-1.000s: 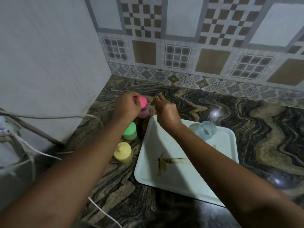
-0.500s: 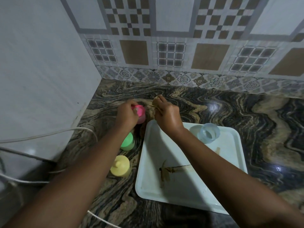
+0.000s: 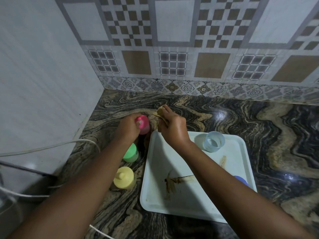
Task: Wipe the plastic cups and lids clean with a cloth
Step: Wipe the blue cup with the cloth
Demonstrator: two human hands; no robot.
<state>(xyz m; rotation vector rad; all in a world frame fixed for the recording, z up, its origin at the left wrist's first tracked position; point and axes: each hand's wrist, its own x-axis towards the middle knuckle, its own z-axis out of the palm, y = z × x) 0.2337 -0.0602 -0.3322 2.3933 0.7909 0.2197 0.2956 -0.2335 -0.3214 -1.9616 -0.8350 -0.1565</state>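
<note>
A pink lidded cup (image 3: 144, 125) stands on the marble counter, and my left hand (image 3: 128, 127) grips it at the lid. Just to its right my right hand (image 3: 172, 125) holds a small tan cloth (image 3: 160, 112) bunched in its fingers. A green lidded cup (image 3: 131, 153) and a yellow lidded cup (image 3: 124, 178) stand in a row nearer me, partly behind my left forearm. On the white tray (image 3: 189, 202) a clear blue cup (image 3: 213, 141) lies open without a lid. A blue lid (image 3: 242, 181) shows at the tray's right edge, mostly hidden by my right arm.
The tray carries brown stains (image 3: 172, 182) in its middle. White and dark cables (image 3: 51, 146) run along the left wall at the counter's edge. Tiled walls close the corner behind and to the left. Bare marble counter (image 3: 276, 135) stretches to the right.
The view has shifted slightly. My left hand keeps its hold on the pink cup, and my right hand with the cloth stays beside it, raised a little.
</note>
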